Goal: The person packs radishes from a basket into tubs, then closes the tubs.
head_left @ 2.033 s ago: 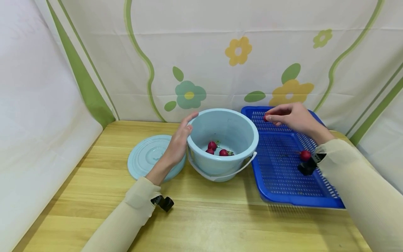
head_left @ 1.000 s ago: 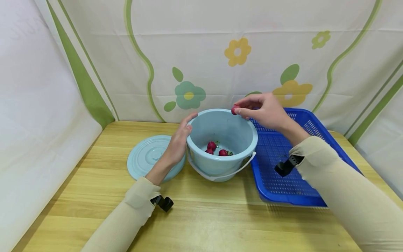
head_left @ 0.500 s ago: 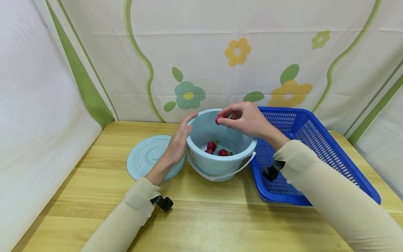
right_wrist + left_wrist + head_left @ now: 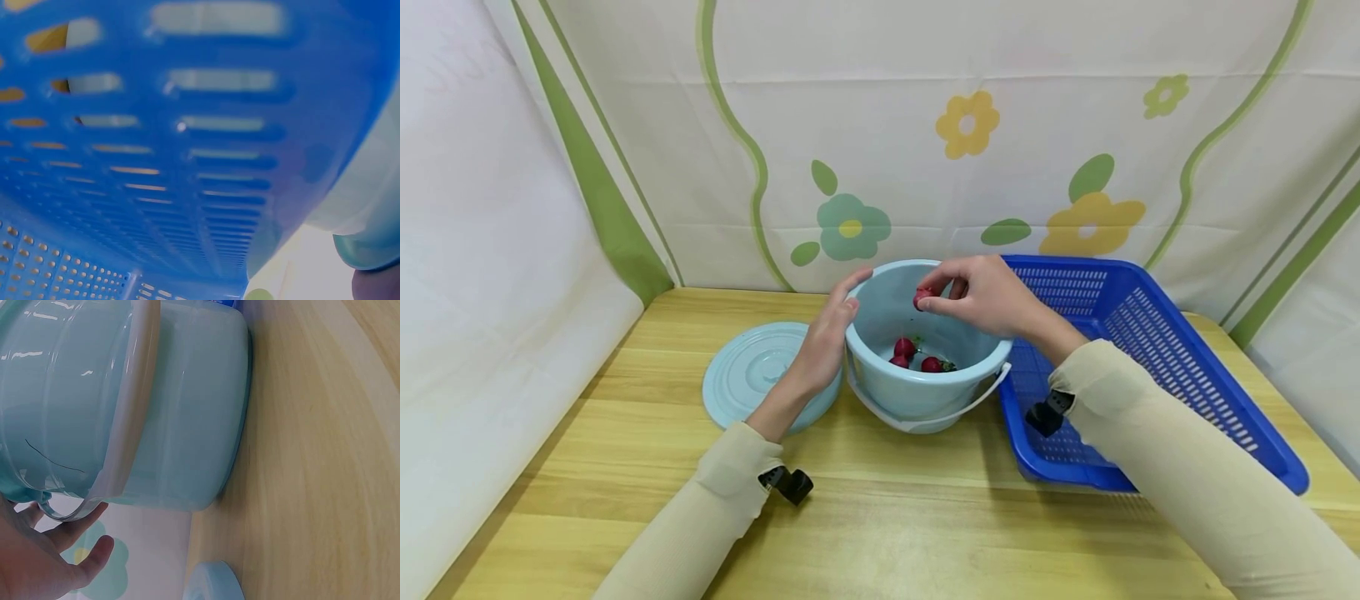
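Observation:
A light blue bucket point(image 4: 880, 379) with a white handle stands mid-table and holds three red radishes point(image 4: 905, 347) on its bottom. My right hand point(image 4: 981, 294) hovers over the bucket's mouth and pinches another red radish point(image 4: 922, 298) between thumb and fingertips. My left hand point(image 4: 823, 337) rests flat against the bucket's left wall with straight fingers; the left wrist view shows its fingers point(image 4: 94, 559) beside the bucket wall point(image 4: 187, 412). The right wrist view shows only the blue basket wall point(image 4: 156, 156) close up.
A blue perforated basket point(image 4: 1157, 350) sits right of the bucket, partly under my right forearm. The bucket's round blue lid point(image 4: 745, 375) lies flat on the wooden table point(image 4: 880, 517) at the left. Flowered curtains close off the back and sides.
My right hand carried the radish from over the blue basket leftwards to above the bucket and has lowered slightly over its mouth. The left hand has stayed on the bucket.

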